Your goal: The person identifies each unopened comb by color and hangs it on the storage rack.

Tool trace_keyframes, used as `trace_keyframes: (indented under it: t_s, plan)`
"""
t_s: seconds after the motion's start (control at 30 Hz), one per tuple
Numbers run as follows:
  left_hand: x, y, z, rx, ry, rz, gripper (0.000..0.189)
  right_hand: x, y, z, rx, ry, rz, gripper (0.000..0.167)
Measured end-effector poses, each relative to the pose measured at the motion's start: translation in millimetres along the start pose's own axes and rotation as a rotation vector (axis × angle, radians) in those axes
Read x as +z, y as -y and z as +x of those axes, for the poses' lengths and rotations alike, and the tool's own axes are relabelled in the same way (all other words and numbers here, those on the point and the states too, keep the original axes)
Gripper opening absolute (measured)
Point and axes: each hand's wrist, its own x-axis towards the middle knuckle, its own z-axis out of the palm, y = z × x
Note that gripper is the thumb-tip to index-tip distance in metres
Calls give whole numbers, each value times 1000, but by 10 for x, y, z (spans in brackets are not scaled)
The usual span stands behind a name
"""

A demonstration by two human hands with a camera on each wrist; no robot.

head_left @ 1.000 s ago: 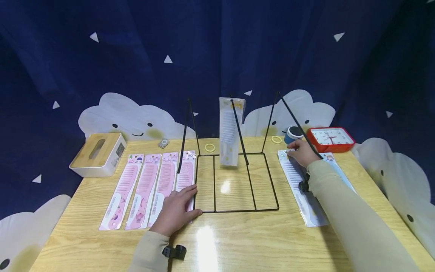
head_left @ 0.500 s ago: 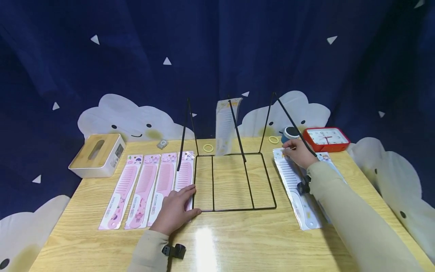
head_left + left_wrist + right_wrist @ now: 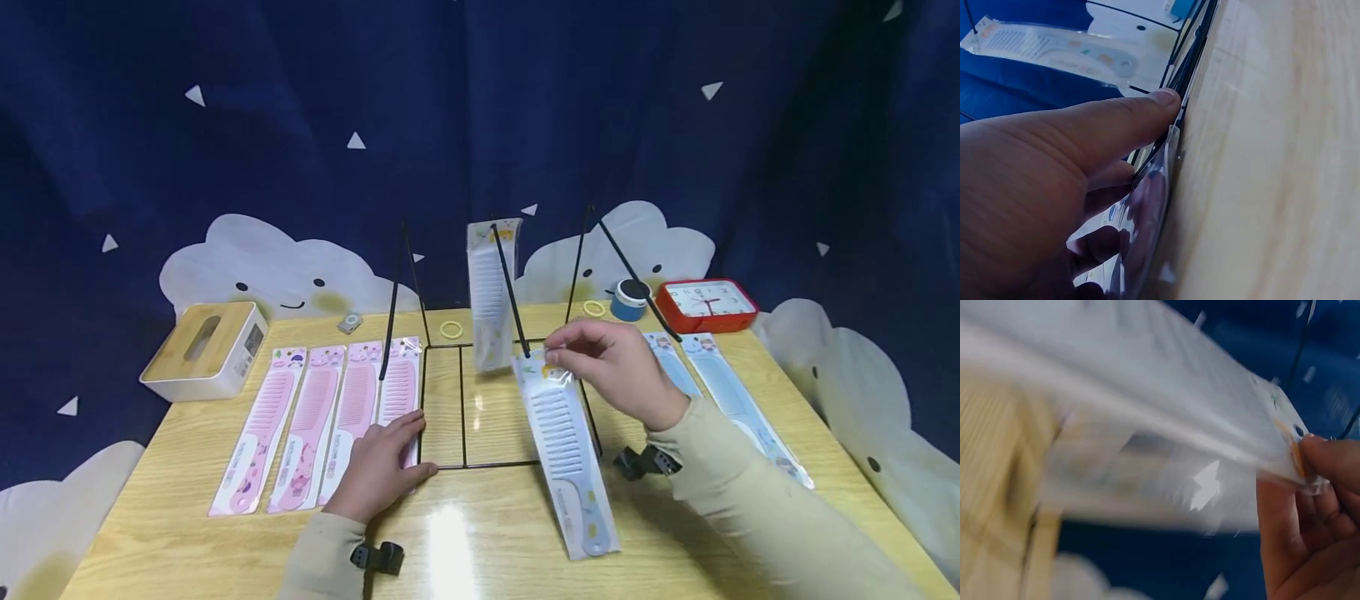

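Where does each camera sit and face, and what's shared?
Head: on the head, facing forward and down at the wire rack; left hand, right hand, sleeves show.
Left wrist: on that wrist, facing its hand at the rack; only that hand shows.
Right wrist: likewise, facing its hand and packaged comb; only that hand shows.
Head and right wrist share this comb.

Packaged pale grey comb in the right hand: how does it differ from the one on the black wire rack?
The held pale grey plastic comb packet is pinched by the right hand; the hanging packet is on the black wire rack. The held packet slants in the head view; the hanging packet is nearly vertical. Both bear orange print.
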Motion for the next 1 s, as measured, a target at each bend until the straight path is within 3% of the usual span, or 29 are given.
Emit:
trace_keyframes:
  t_s: [0.2, 0.3, 0.47, 1.0]
  plan:
    - [-5, -4, -2, 1, -7, -5, 71, 118, 564, -196, -260, -13, 218, 23]
    - [2, -1, -2, -1, -5, -3, 71, 114, 703, -223, -327, -40, 329, 27]
    - [9, 16, -14, -10, -3, -3, 72, 107, 784, -170, -306, -105, 353, 22]
    - [2, 6, -6, 2, -5, -6, 71, 123, 701, -123, -298, -146, 351, 19]
